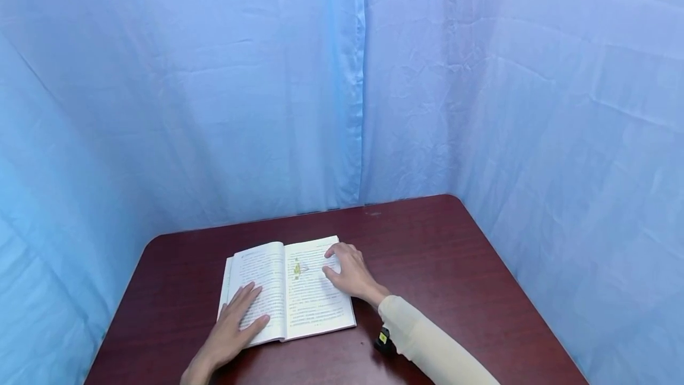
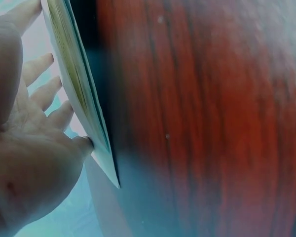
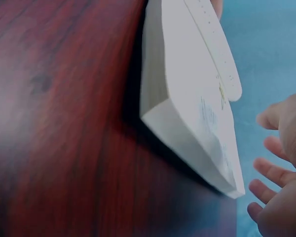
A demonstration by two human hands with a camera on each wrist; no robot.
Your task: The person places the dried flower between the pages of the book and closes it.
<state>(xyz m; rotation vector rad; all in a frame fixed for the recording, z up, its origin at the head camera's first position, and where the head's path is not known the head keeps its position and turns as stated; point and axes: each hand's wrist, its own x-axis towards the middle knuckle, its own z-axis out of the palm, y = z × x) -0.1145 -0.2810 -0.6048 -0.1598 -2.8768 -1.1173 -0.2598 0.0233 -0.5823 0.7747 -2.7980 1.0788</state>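
An open book lies on the dark red table, its right page carrying printed lines and a small yellow picture. Spread over the lower part of the left page is my left hand, fingers extended. From the left wrist view, that hand reaches along the book's edge, fingertips at the page. Over the outer part of the right page, my right hand has its fingers loosely bent and holds nothing. The right wrist view shows a gap between this hand and the thick page block.
The dark red wooden table extends around the book, with rounded far corners. Light blue curtains hang behind it and along both sides. A small black device with a yellow mark sits at my right wrist, beside the cream sleeve.
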